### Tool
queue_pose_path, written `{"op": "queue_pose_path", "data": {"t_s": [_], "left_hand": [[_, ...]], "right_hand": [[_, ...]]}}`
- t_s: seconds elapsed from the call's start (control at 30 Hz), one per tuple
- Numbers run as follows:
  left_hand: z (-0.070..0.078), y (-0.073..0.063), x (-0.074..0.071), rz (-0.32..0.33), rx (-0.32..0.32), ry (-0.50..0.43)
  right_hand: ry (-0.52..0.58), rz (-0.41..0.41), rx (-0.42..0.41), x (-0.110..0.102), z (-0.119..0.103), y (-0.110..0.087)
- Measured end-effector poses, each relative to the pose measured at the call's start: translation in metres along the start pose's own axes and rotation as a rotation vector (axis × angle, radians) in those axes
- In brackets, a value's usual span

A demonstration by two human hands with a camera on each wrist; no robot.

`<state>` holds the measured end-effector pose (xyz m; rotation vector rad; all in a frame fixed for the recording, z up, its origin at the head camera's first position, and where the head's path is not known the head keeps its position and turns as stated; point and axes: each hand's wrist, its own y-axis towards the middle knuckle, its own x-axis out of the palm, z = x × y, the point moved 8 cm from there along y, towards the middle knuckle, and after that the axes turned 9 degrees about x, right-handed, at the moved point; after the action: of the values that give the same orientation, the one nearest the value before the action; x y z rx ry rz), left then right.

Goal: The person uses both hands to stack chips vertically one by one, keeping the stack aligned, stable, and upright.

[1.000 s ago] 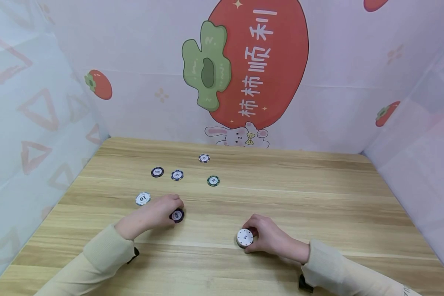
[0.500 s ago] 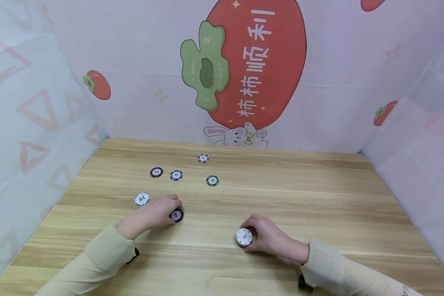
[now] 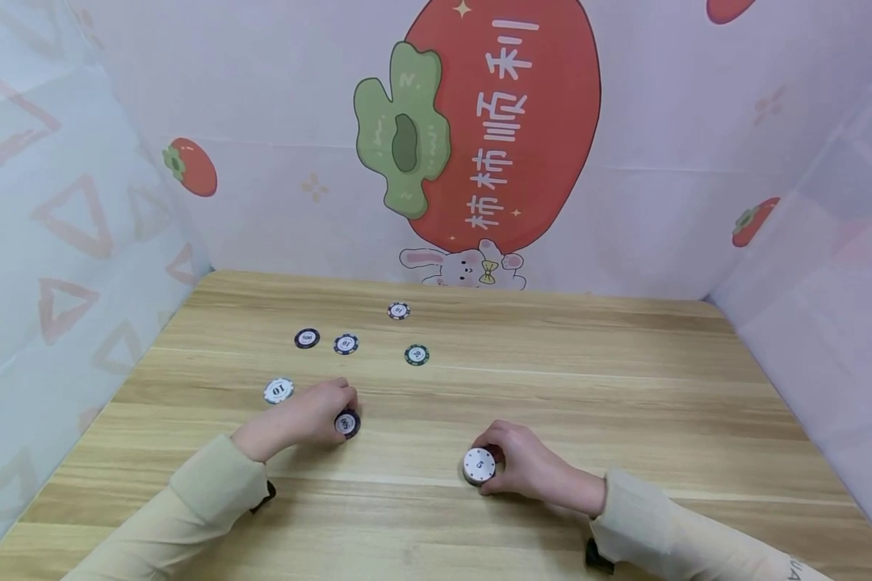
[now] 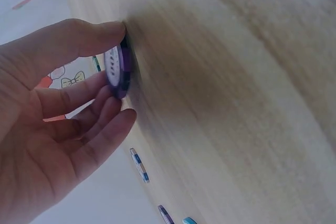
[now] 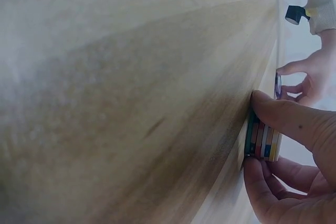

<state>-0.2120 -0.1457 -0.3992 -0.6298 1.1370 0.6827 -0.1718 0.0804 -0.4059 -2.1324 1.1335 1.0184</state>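
My left hand [image 3: 318,413] pinches a dark purple poker chip [image 3: 347,424] marked 500 by its edges, low over the table. In the left wrist view, the thumb [image 4: 102,32] lies on the chip's upper edge and fingertips touch the lower edge; the chip [image 4: 113,66] stands flat against or just above the wood. To the right, my right hand [image 3: 519,461] grips a short stack of poker chips [image 3: 480,466] topped by a white one marked 5. Several coloured edges show in this stack [image 5: 262,140] in the right wrist view, between thumb and fingers.
Single chips lie flat on the wooden table [image 3: 625,387]: a white 10 [image 3: 279,390] beside the left wrist, a dark 500 [image 3: 307,338], a blue-edged chip [image 3: 346,344], a green-edged chip [image 3: 417,355] and another blue-edged chip [image 3: 399,311] farthest back. Printed cloth walls [image 3: 262,210] enclose the table.
The head view has shifted very slightly. My left hand has moved a tiny bit with its fingers on the dark chip; my right hand keeps its grip on the stack.
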Motion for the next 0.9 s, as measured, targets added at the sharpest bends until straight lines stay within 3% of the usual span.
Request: {"op": "queue_pose_path", "data": {"t_s": [0.43,0.9], "left_hand": [[0.002,0.001,-0.006,0.008,-0.019,-0.037],[0.017,0.002,-0.016,0.009,0.054,-0.037]], "right_hand": [[-0.001,0.019,-0.017,0.001,0.001,-0.001],[0.031,0.016,-0.028,0.001,0.002,-0.002]]}}
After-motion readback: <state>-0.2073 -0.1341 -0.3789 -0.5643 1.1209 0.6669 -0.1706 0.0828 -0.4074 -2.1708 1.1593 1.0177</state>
